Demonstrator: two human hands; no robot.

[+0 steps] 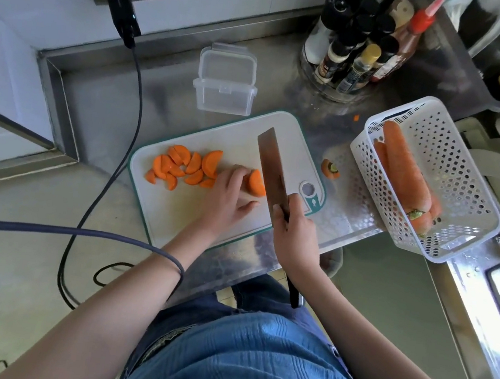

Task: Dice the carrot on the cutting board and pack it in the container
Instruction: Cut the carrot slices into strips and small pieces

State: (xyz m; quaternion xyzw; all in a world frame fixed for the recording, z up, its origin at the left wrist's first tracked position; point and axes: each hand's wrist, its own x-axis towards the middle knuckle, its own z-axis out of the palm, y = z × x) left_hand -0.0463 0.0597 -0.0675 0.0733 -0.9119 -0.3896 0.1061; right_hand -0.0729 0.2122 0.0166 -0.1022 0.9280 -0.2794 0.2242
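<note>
**Cutting in Progress, Packing Not Started**

While the cleaver (272, 167) stands with its edge at the cut face of the remaining carrot piece (256, 182), the task sits in its cutting stage. The right hand (295, 233) grips the cleaver handle, fingers wrapped round it, blade pointing away from the person across the cutting board (176, 211). The left hand (228, 197) holds the carrot piece down from the left, fingers curled over it and the thumb stretched along the board beneath.

Done, as far as the view shows:
- A pile of half-moon slices (185, 166) lies on the left part of the board, just beside the left hand.
- A trimmed carrot top (330, 168) lies on the steel counter (351, 209), just off the board's right edge.

Left to do, by judgement:
- The piece under the left hand is short; only a few more cuts appear to remain on it.
- The slices are half-rounds, not dice. Further cuts would be needed to bring them to cubes.
- The clear container (222, 96) stands beyond the board's far edge with its lid (227, 64) hinged back, and holds no carrot. Nothing has been packed.

Several whole carrots (403, 174) lie in the white perforated basket (454, 171) to the right. Whether they belong to this task cannot be told.

One small orange scrap (356, 117) lies on the counter near the basket.
</note>
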